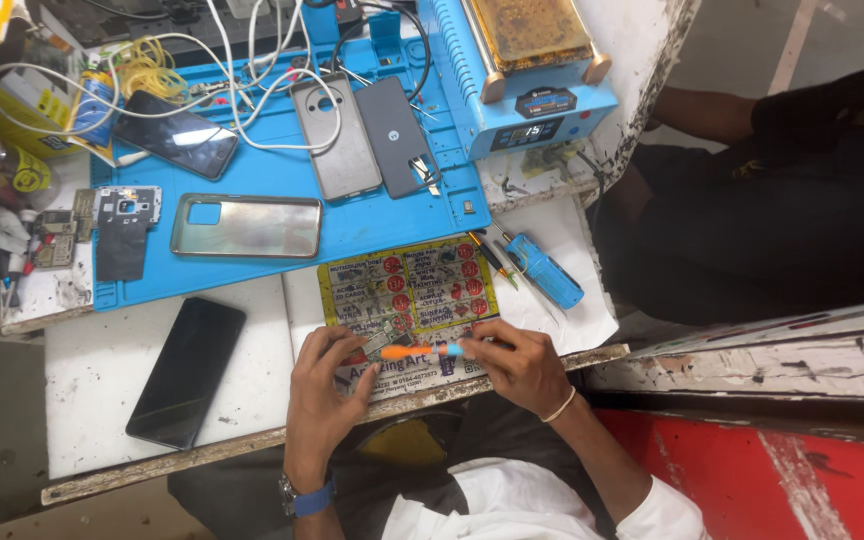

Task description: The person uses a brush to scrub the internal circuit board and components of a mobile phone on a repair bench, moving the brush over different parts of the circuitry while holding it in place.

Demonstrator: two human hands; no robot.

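Head view: I see my right hand point(520, 362) gripping an orange-blue screwdriver point(422, 351) over a yellow printed card point(407, 285); my left hand point(322, 385) pinches its tip, hiding a small part.

Small part under the left hand point(320, 385) was hidden by the fingers; whether the grip closed on it could not be told. Seated person point(802, 170) was cut off at the right edge. Card point(407, 290) lettering was blurred.
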